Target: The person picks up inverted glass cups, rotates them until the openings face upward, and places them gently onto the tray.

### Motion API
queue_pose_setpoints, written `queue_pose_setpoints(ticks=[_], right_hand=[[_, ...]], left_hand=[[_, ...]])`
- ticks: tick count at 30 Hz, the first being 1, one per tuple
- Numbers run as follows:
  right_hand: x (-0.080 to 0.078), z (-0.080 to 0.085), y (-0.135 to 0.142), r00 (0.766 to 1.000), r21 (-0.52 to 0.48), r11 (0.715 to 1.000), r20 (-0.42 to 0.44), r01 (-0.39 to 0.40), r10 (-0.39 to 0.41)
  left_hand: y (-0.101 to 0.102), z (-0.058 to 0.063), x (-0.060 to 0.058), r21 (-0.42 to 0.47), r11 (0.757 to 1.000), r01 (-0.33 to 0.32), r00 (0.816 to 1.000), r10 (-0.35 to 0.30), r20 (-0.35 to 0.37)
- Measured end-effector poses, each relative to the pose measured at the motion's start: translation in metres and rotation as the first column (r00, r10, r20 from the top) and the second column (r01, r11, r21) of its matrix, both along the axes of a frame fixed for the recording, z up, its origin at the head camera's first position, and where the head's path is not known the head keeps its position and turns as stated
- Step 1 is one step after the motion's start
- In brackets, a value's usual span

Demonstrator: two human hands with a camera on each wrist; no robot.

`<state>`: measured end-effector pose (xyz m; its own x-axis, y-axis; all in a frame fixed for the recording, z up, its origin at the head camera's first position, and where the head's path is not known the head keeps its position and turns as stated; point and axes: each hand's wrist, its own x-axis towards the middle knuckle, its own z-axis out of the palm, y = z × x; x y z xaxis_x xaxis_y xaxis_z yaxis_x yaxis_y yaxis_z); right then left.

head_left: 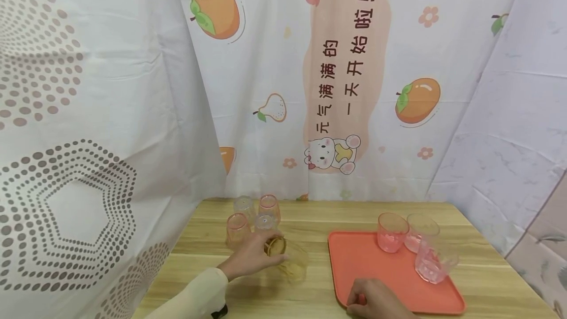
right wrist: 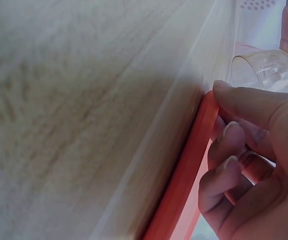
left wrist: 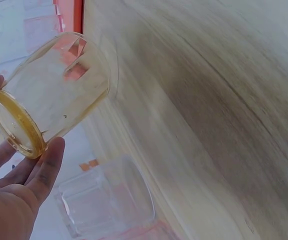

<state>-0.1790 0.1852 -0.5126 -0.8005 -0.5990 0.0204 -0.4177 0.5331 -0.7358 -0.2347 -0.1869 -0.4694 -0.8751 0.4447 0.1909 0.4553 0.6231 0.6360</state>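
yellow see-through cup point(head_left: 296, 266): in the left hand point(head_left: 253, 255), thumb on one side of the thick base ring, fingers on the other. mouth points out from the grip, tilted downward; can't tell if the rim clears the wood.

handling, my guess: light, stiff, thin-walled clear plastic or glass, so treat as breakable; smooth sides likely slip. base ring looks the best place to hold: thicker, gives fingertips an edge, keeps them off the mouth. downside, a base-end pinch leaves the mouth end free to swing or knock things. don't squeeze hard.

just behind the grip: four cups standing mouth-down, incl. pink cup point(head_left: 237, 233) closest to the knuckles and clear cup point(head_left: 266, 221) beyond the fingers. bumping them is the risk.

right of the grip, apart from it: red tray point(head_left: 367, 265). three cups at its far side: pink tumbler point(head_left: 392, 233), clear tumbler point(head_left: 424, 228), pale pink tumbler point(head_left: 430, 265), the last leaning.

right hand point(head_left: 376, 300): at the tray's near corner, fingers curled, thumb touching the rim; can't tell if it pinches or just rests.

under everything: wood table point(head_left: 305, 218). behind: printed curtain point(head_left: 266, 38).
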Motion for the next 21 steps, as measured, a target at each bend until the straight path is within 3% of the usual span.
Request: queue_pose_setpoints(ticks=[7, 14, 21], right_hand=[[0.000, 0.003, 0.001, 1.000, 0.022, 1.000, 0.002, 0.000, 0.000], [-0.005, 0.002, 0.002, 0.995, 0.049, 0.999, -0.102, 0.022, -0.017], [-0.009, 0.005, 0.001, 0.998, 0.019, 0.999, -0.048, 0.039, -0.038]], left_hand=[[0.006, -0.001, 0.000, 0.030, 1.000, 0.007, 1.000, -0.006, -0.017], [0.011, -0.002, 0.000, 0.093, 0.995, 0.027, 0.999, -0.030, 0.022], [0.019, -0.009, 0.002, 0.154, 0.987, 0.055, 0.996, -0.064, 0.054]])
